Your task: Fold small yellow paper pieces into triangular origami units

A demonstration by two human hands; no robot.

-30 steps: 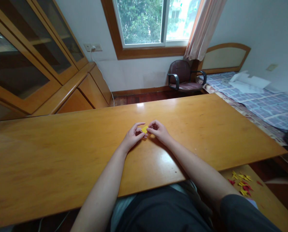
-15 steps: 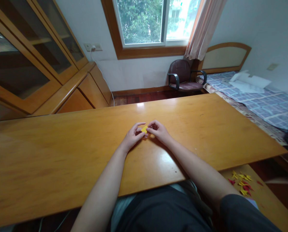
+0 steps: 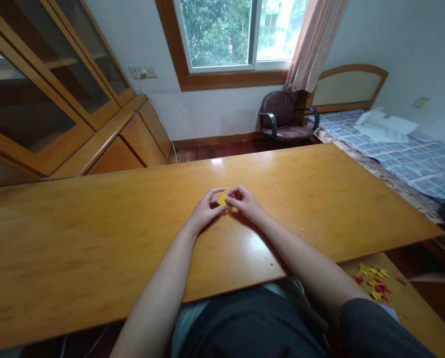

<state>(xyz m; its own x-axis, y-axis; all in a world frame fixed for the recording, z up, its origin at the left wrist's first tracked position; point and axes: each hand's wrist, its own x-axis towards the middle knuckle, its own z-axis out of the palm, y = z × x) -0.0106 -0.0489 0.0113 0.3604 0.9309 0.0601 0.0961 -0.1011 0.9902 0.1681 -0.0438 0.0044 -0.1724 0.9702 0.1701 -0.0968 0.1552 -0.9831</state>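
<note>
A small folded piece of yellow paper (image 3: 222, 200) is held between my two hands, just above the middle of the wooden table (image 3: 106, 238). My left hand (image 3: 206, 211) pinches its lower left side, with the thumb in front and the index finger arched over the top. From the other side, my right hand (image 3: 244, 203) grips the paper's right edge between thumb and fingertips. Fingers partly cover the paper, so its full folded shape is hidden.
On a lower wooden surface (image 3: 412, 303) at the right lie several yellow and red folded paper pieces (image 3: 375, 282). A maroon armchair (image 3: 278, 112) stands beyond the table, beside a bed (image 3: 405, 149). Glass-door cabinets (image 3: 54, 94) line the left.
The yellow paper has turned slightly between my fingers and shows a more pointed outline. My left thumb has shifted a little to the right along its lower edge.
</note>
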